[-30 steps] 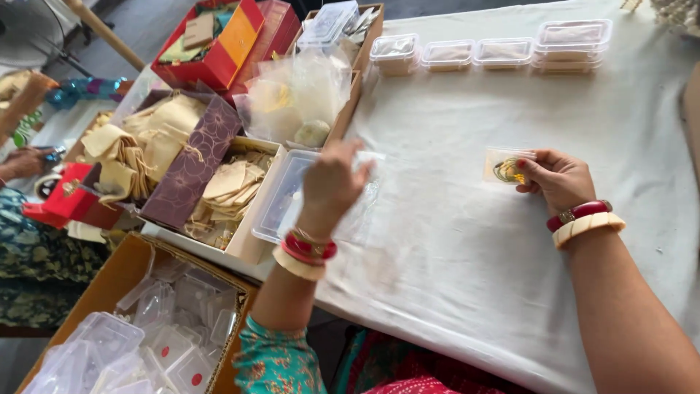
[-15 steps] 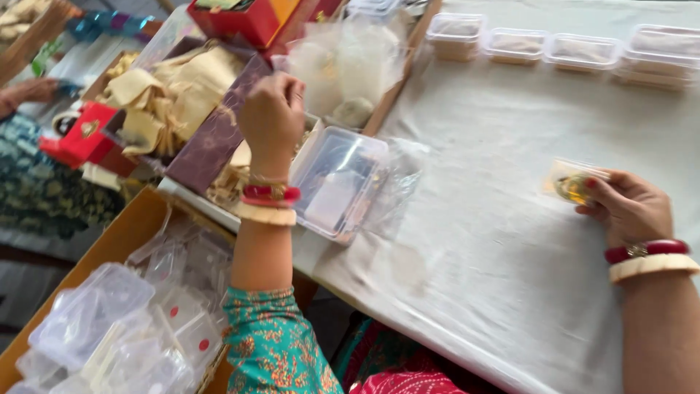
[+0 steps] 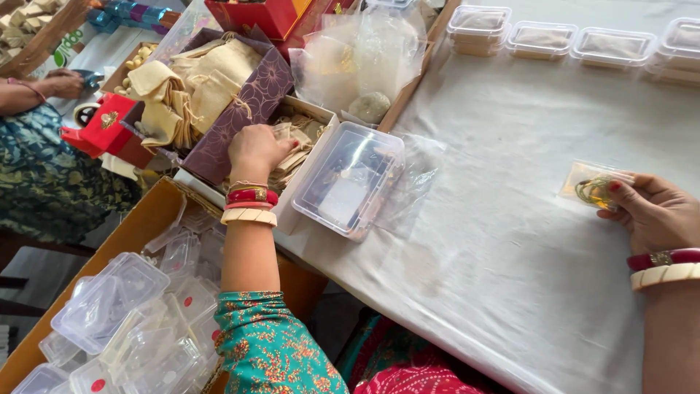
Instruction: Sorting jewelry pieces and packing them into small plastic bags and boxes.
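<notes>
1. The left hand (image 3: 257,149) reaches into a box of cloth pouches (image 3: 295,149); its fingers curl down among them, closing on one as far as can be seen, though the fingertips are hidden.
2. The right hand (image 3: 652,211) rests on the white tablecloth (image 3: 510,255), fingers pinched on a small clear packet (image 3: 594,188) holding gold jewellery, which lies flat at the table's right side.
3. Between the hands sits a clear lidded box (image 3: 348,179), just beside the pouch box at the table edge.
4. Judged step: fetching a pouch while the packet is held ready. The next move would call for lifting one pouch free of the pile without dragging its neighbours' drawstrings.
5. Further out: a purple box (image 3: 244,109) of larger cream bags, empty plastic containers (image 3: 117,306) in a carton below, filled tubs (image 3: 539,38) along the far edge.
6. Another person's hand (image 3: 62,84) works at far left.
</notes>
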